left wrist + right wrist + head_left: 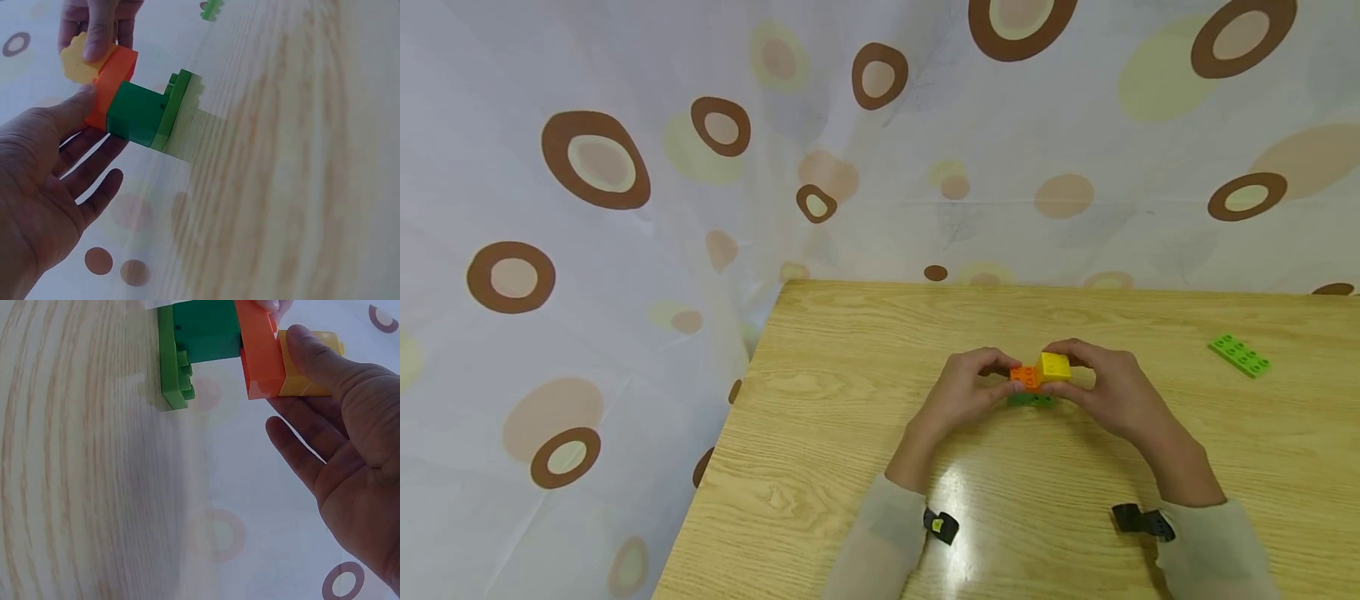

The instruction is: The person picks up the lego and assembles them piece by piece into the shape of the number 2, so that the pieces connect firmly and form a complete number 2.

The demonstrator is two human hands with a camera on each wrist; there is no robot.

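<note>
A small tower of toy building bricks stands on the table. At its foot lies a light green plate brick (172, 111), with a dark green brick (135, 112) on one end. An orange brick (1026, 378) sits on top and overhangs to the right. My left hand (961, 390) pinches the orange brick's left end between thumb and fingers. With thumb and fingers, my right hand (1105, 382) holds a yellow brick (1055, 367) at the overhanging right end of the orange one. Whether the yellow brick is fully seated on the studs, I cannot tell.
Another light green plate brick (1240, 356) lies on the wooden table (820, 417), far to the right. A white curtain (955, 150) with brown and beige rings hangs behind the table and along its left side.
</note>
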